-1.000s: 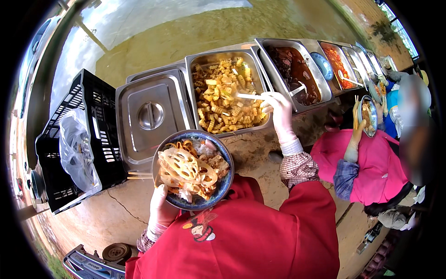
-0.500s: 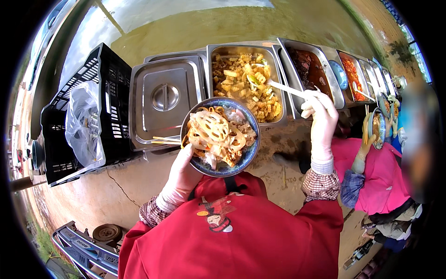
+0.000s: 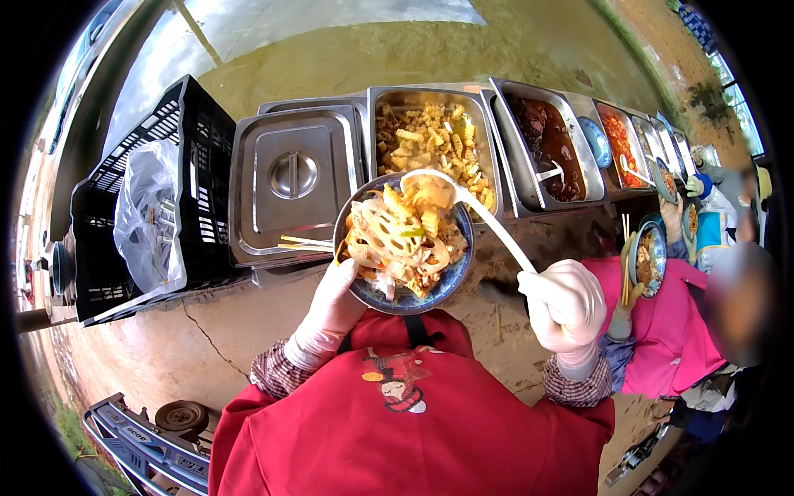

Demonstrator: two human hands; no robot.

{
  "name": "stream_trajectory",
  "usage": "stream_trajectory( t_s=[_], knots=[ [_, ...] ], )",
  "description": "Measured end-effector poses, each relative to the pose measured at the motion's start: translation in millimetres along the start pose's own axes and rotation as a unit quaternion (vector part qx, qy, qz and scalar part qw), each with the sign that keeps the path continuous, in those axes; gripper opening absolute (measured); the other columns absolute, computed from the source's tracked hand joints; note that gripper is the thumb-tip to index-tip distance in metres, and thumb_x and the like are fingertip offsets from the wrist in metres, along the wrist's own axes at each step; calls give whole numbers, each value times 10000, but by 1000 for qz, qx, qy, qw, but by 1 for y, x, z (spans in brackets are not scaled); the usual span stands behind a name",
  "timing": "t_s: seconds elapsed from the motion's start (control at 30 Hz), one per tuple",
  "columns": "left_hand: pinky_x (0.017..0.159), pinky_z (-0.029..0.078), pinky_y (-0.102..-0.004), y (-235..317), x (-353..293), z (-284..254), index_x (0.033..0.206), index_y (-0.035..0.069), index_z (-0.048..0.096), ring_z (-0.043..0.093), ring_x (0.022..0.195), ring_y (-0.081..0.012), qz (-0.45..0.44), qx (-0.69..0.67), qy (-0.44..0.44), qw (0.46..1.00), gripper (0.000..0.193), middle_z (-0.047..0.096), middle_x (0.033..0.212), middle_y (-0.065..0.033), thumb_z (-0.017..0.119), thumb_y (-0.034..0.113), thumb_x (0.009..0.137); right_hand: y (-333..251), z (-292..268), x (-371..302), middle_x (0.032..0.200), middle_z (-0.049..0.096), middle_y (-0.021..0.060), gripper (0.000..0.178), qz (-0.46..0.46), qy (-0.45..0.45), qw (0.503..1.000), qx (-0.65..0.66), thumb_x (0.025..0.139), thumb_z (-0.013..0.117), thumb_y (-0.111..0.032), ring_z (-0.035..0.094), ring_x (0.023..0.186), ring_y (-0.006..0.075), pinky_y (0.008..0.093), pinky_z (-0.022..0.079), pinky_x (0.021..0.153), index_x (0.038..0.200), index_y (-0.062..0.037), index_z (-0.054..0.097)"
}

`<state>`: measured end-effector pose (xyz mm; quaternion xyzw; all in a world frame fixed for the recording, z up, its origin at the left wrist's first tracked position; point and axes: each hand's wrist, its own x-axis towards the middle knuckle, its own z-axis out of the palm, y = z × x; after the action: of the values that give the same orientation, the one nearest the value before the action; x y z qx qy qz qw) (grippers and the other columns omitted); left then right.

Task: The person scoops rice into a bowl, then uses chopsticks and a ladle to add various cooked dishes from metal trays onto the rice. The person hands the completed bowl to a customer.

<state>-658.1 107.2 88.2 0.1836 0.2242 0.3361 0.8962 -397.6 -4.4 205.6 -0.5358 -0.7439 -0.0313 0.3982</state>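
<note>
My left hand (image 3: 327, 314), in a white glove, grips a blue-patterned bowl (image 3: 451, 293) at its near left rim. Lotus root slices (image 3: 376, 231) and other food fill it. Chopsticks (image 3: 306, 245) poke out at its left side by my thumb. In my right hand (image 3: 571, 310), also gloved, is the handle of a white ladle (image 3: 496, 227). The ladle's head is tilted over the bowl, with yellow crinkle-cut potato pieces (image 3: 429, 221) at its edge and on the lotus root. Just beyond the bowl stands a steel pan (image 3: 374, 103) of the same potato pieces.
A lidded steel pan (image 3: 260, 186) stands left of the potatoes, then a black crate (image 3: 211, 132) with a plastic bag (image 3: 149, 215). To the right are a pan of dark stew (image 3: 554, 149) and more food pans. A person in pink (image 3: 674, 331) holds another bowl (image 3: 649, 260) close by.
My right hand has brought the ladle from the potato pan down and nearer, over the bowl. Potato pieces now lie on the lotus root. The neighbour's bowl has come nearer.
</note>
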Motion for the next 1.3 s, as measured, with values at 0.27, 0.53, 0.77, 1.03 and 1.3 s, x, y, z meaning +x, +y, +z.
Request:
stream_trajectory(
  t_s=[0.27,0.53,0.77,1.03,1.3],
  knots=[
    [1035,397,-391,1,4,0,1422,15,261,451,1252,-262,-7,-6,-22,1000,836,418,1394,-137,716,341,802,-11,0,-2,836,583,-14,363,-55,-44,988,-135,656,695,-3,572,694,171,316,478,618,1002,-110,664],
    [934,480,-363,0,6,-3,1417,22,271,475,1217,-256,-16,-21,-23,999,806,431,1374,-129,703,335,812,-13,-3,-4,836,606,-5,342,-34,-31,993,-105,643,689,-6,575,691,188,325,478,610,973,-91,672],
    [913,493,-363,-1,5,-6,1423,31,266,477,1216,-261,-15,-23,-17,999,790,423,1380,-131,689,323,824,-17,-12,-3,843,613,1,322,1,-9,998,-70,653,670,-7,582,686,194,330,483,615,963,-94,670],
    [955,469,-376,0,4,-4,1428,32,260,474,1221,-267,-21,-23,-19,999,798,420,1385,-129,688,328,822,-12,-14,-4,815,611,0,304,9,10,999,-51,674,681,-6,578,661,190,320,475,589,966,-90,662],
    [994,439,-393,2,4,-3,1424,28,267,465,1236,-269,-15,-13,-13,1000,812,421,1389,-132,707,320,807,-12,-14,-1,822,602,-3,316,5,-10,998,-63,647,673,-9,577,684,191,328,486,612,952,-90,674]
  ],
)
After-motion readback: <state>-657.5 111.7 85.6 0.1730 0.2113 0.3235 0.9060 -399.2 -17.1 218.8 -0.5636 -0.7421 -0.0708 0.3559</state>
